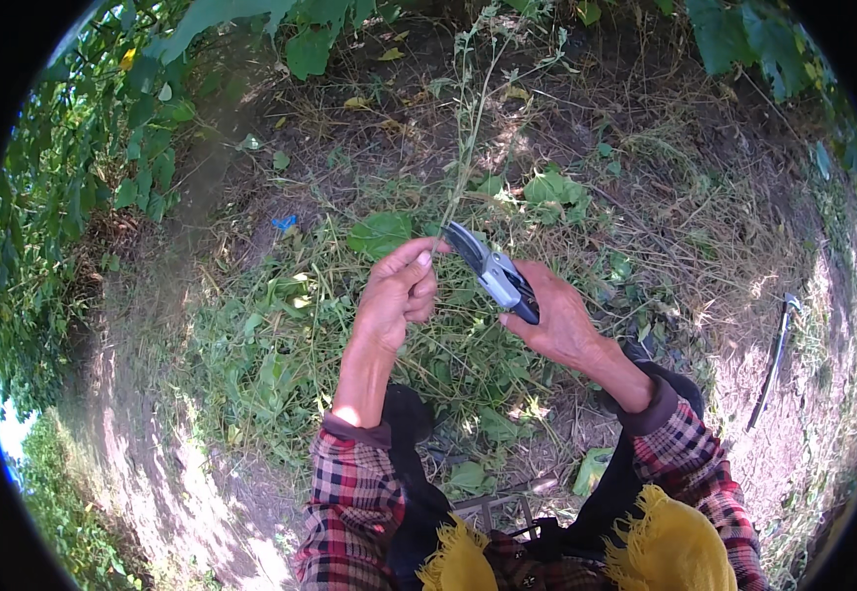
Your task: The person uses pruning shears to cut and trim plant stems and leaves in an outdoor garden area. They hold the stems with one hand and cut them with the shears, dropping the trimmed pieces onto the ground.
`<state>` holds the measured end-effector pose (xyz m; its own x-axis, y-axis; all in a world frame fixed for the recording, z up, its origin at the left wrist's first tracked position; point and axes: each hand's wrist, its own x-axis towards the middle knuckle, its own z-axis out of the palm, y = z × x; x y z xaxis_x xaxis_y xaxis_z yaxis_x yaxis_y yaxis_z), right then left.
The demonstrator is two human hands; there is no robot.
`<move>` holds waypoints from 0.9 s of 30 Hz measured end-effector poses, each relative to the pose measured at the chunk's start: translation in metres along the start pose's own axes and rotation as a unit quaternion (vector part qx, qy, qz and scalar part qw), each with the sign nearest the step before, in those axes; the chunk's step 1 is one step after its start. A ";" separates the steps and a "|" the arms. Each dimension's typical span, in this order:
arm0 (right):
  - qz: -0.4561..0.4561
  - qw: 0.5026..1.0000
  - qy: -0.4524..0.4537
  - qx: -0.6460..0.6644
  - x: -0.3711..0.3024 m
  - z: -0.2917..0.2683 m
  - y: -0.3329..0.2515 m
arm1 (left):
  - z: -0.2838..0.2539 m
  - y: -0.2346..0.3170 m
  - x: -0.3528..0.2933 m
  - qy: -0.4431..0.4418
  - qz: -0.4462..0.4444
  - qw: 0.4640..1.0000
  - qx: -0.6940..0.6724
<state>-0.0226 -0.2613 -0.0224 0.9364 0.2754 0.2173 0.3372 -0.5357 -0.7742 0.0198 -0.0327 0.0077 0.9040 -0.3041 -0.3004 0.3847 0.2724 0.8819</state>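
Taking the middle of the view as the clock's centre, the left hand (399,286) sits just beside it toward 9 o'clock, its fingers curled in and its thumb and index fingertips drawn close together. Those fingertips meet the lower end of a tall weed stem (470,133), which rises toward 12 o'clock; whether they grip it or only touch it, I cannot tell. The right hand (558,320), at 3 o'clock, is closed around the dark handles of the pruning shears (497,279). The shears lie between 2 and 3 o'clock, their curved blades pointing toward 11 and ending right beside the left index fingertip and the stem's lower end; how far the blades are parted is unclear. The two hands are apart, with the shears bridging the gap. Under them, a heap of loose greenery (276,369) spreads toward 8 o'clock over the ground (138,414), and a broad green leaf (381,234) shows between 10 and 11, just above the left hand. A small blue scrap (285,224) lies at 10 o'clock. Well apart from the hands, between 3 and 4 o'clock, a slim dark tool (772,372) rests on the ground, its pale head toward 12.
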 end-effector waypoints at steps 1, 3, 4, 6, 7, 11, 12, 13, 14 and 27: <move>-0.005 1.000 0.004 0.004 0.000 0.001 0.000 | 0.000 0.000 0.000 -0.003 -0.001 1.000 0.000; -0.014 1.000 0.013 0.012 0.000 0.002 0.000 | -0.003 0.001 0.000 -0.017 -0.006 1.000 -0.008; -0.017 1.000 0.014 0.011 0.000 0.001 -0.001 | -0.005 0.001 0.001 -0.028 -0.009 0.999 -0.016; -0.021 1.000 0.016 0.012 0.000 0.000 -0.002 | -0.008 0.001 0.002 -0.044 -0.015 0.998 -0.031; -0.032 0.999 0.021 0.003 0.000 -0.001 -0.001 | -0.009 0.001 0.001 -0.049 -0.018 0.998 -0.038; -0.068 0.996 0.040 -0.030 0.001 -0.002 0.003 | -0.009 -0.001 0.002 -0.065 -0.034 0.996 -0.046; -0.076 0.995 0.045 -0.035 0.002 -0.002 0.003 | -0.010 -0.002 0.003 -0.074 -0.034 0.996 -0.048; -0.072 0.996 0.042 -0.043 0.002 -0.003 0.002 | -0.010 -0.004 0.003 -0.083 -0.033 0.995 -0.051; -0.068 0.996 0.039 -0.050 0.002 -0.004 0.001 | -0.009 -0.006 0.003 -0.092 -0.033 0.994 -0.053; -0.021 0.999 0.005 -0.041 0.003 -0.003 0.003 | 0.009 -0.009 0.003 0.011 -0.052 0.998 0.039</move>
<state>-0.0185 -0.2647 -0.0227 0.9216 0.2924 0.2551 0.3836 -0.5875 -0.7125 0.0170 -0.0446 0.0022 0.8641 -0.3068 -0.3990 0.4617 0.1678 0.8710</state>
